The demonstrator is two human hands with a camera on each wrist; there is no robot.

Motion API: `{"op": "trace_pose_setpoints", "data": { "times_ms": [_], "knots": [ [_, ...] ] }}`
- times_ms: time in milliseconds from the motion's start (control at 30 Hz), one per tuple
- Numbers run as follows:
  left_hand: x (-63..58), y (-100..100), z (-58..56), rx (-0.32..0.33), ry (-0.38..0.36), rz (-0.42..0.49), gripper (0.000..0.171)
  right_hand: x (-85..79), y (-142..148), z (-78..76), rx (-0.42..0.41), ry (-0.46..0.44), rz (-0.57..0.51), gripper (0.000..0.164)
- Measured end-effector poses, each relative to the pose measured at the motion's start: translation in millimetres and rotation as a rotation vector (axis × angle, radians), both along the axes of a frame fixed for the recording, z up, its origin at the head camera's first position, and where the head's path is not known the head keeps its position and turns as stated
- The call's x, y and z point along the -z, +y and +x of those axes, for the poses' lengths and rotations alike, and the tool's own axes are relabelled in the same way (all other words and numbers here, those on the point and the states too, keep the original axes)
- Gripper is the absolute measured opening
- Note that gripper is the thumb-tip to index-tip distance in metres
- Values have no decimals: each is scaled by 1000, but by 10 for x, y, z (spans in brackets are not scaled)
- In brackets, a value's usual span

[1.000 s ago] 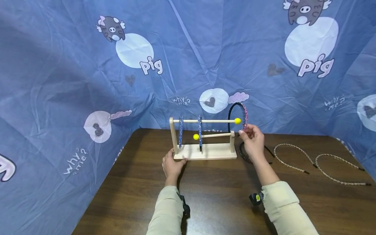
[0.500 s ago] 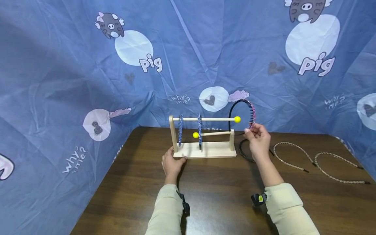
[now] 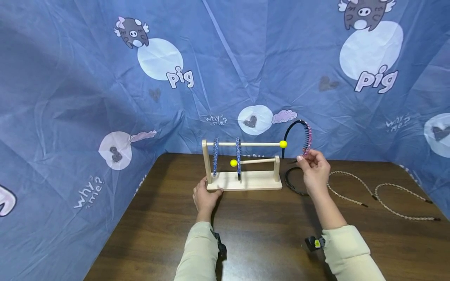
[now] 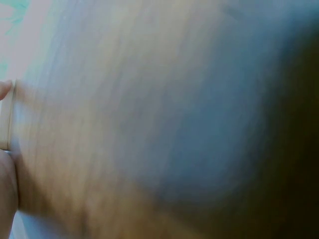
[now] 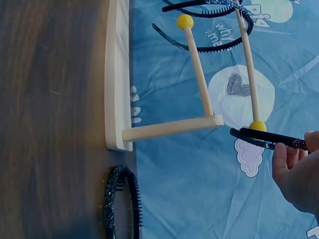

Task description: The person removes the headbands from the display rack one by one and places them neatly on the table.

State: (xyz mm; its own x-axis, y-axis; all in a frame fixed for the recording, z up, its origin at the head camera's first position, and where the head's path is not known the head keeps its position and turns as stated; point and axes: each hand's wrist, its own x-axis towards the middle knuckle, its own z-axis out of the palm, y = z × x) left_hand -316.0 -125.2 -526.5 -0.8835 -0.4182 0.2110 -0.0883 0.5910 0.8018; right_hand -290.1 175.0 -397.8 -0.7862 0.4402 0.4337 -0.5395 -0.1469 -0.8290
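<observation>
A pale wooden stand (image 3: 254,180) carries an upper rod and a shorter lower rod, each tipped with a yellow ball. Two blue glittery headbands hang from it: one headband (image 3: 216,156) near the left post, the other headband (image 3: 238,152) further right. My left hand (image 3: 205,198) grips the left front corner of the base, fingers at the side and thumb along the front. Beyond the upper rod's ball, my right hand (image 3: 315,171) pinches a pink glittery toothed headband (image 3: 308,136) by its near arm. In the right wrist view this headband (image 5: 274,137) lies beside the ball.
A black toothed headband (image 3: 289,182) lies on the brown table (image 3: 260,230) right of the stand. Farther right lie two braided beige headbands, one headband (image 3: 351,174) nearer and another headband (image 3: 397,212) beyond. A blue printed cloth (image 3: 211,70) hangs behind.
My right hand has moved right with the pink headband, whose far arm shifted from behind the upper rod to its ball end. My left hand and the stand have stayed in place.
</observation>
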Motion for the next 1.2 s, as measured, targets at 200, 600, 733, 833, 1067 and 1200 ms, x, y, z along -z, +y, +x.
{"op": "trace_pose_setpoints", "data": {
  "times_ms": [200, 600, 733, 833, 1067, 1200],
  "knots": [
    [-1, 0, 0, -2, -12, 5, 78, 41, 68, 109, 17, 1, 33, 21],
    [-20, -3, 7, 4, -25, 10, 79, 190, 117, 442, 83, -98, 232, 22],
    [-8, 6, 22, 9, -23, 14, 78, 271, 109, 551, 109, -103, 327, 21],
    [16, 12, 30, 18, -25, 15, 78, 294, 79, 655, 96, -85, 336, 20],
    [24, -13, 38, 11, -15, 6, 78, 249, -48, 911, 41, -95, 365, 17],
    [2, -27, 26, 22, -6, 8, 77, 262, -107, 990, 9, -110, 379, 16]
  ]
}}
